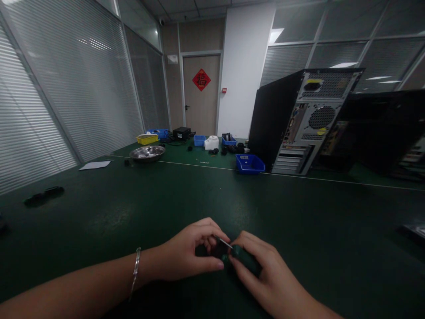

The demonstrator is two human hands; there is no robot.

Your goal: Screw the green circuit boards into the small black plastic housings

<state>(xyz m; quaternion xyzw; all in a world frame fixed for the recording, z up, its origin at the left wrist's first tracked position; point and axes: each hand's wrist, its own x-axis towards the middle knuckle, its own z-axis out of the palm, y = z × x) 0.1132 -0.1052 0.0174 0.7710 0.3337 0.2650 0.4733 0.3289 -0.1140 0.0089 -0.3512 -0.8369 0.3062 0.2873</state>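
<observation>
In the head view my right hand (262, 268) is closed round the dark green handle of a screwdriver (245, 259). Its thin metal shaft points up and left toward my left hand (195, 248). The left fingers are curled, with the thumb stretched out below them, around something small and dark that is mostly hidden. A bit of green shows between the two hands, too blurred to name. Both hands are close together, low over the dark green table (159, 199).
A blue tray (250, 165) stands beside a black computer tower (277, 119) at the back right. Farther left is a metal bowl (147, 153), with a yellow basket (147, 139) behind it. Dark items (44, 196) lie at the left, near a white sheet (95, 165).
</observation>
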